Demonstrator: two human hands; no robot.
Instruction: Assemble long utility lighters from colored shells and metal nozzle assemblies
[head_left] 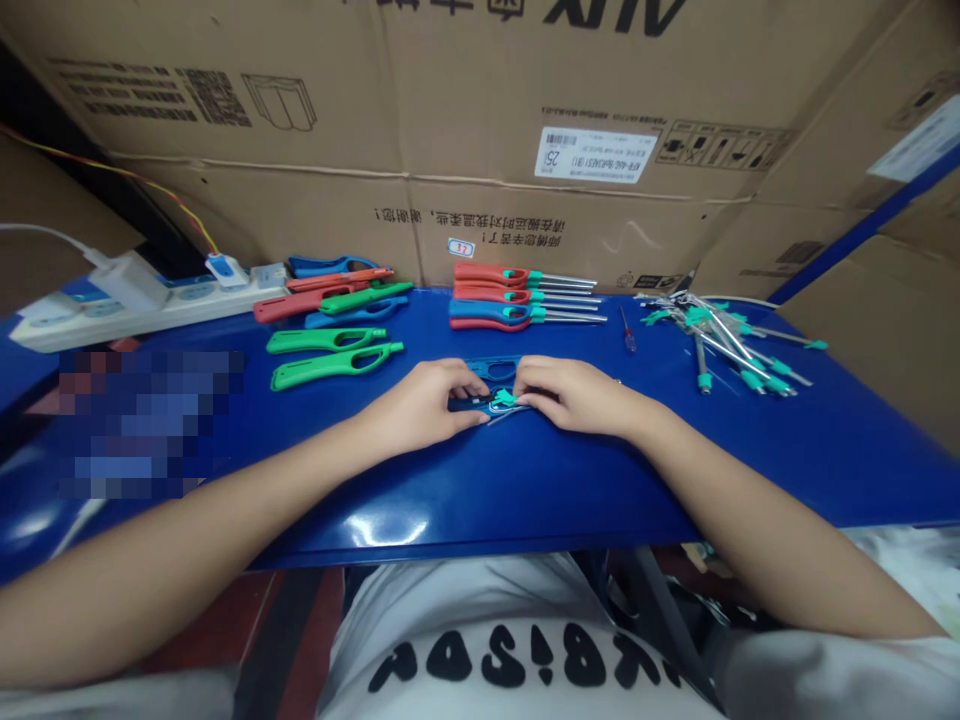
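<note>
Over the middle of the blue table, my left hand (442,400) is closed around the end of a dark lighter part, its lower side hidden by my fingers. My right hand (562,392) pinches a green trigger piece (505,398) that has a thin white wire and a metal tube by it. Both hands nearly meet at this piece. Just behind them lies a blue lighter handle shell (491,369), partly covered by my fingers. Exactly how the small parts fit together is too small to tell.
Assembled lighters (495,317) lie behind my hands. Loose handle shells (334,365) in several colours are at left, near a power strip (150,305). To the right are a small screwdriver (628,335) and a pile of metal tubes with green triggers (731,340). A cardboard box (337,200) stands behind.
</note>
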